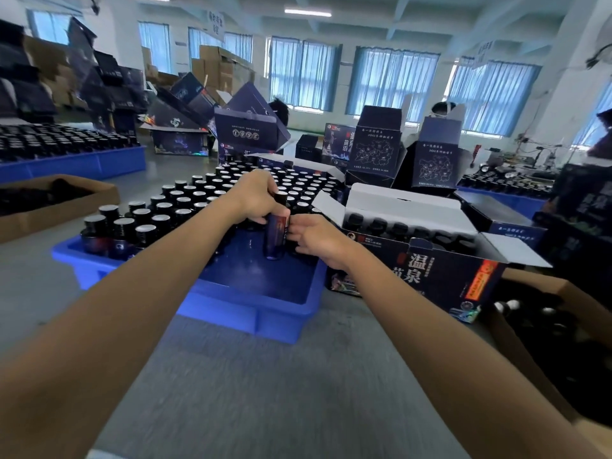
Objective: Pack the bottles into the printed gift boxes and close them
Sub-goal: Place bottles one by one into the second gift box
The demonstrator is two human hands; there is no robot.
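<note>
A blue plastic crate on the grey table holds several dark bottles with shiny caps. My left hand grips the upper part of one dark blue bottle standing in the crate's near right area. My right hand touches that bottle's side with its fingers curled against it. Right beside the crate stands an open printed gift box with white flaps up and a row of bottles inside.
More open printed boxes stand behind the crate. A cardboard box with dark bottles sits at the right, another cardboard tray at the left, and a second blue crate of bottles far left. People work at the back.
</note>
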